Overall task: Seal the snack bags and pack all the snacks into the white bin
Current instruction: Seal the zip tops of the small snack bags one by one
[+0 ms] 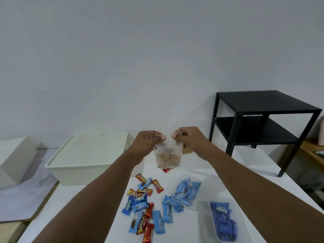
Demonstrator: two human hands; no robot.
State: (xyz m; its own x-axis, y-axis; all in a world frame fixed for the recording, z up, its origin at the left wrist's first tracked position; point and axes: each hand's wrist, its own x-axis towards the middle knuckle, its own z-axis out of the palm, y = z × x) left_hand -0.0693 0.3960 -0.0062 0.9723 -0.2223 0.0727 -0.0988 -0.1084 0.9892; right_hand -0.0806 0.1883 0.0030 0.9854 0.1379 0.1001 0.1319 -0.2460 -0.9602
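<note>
I hold a clear snack bag [168, 156] with pale brown snacks up in the air above the white table [98, 207]. My left hand [148, 141] pinches its top left corner and my right hand [189, 139] pinches its top right corner. The white bin [78, 171] stands at the back left with a perforated lid [87, 151] on it. Loose wrapped candies [143, 202] in blue, red and yellow lie scattered below the bag. A clear bag of light blue candies [186, 192] and a clear bag of dark blue packets [222, 220] lie to the right.
A black two-shelf side table [263, 120] stands at the back right beyond the table's edge. A white box [15, 155] sits at the far left on a lower surface. A plain grey wall fills the background.
</note>
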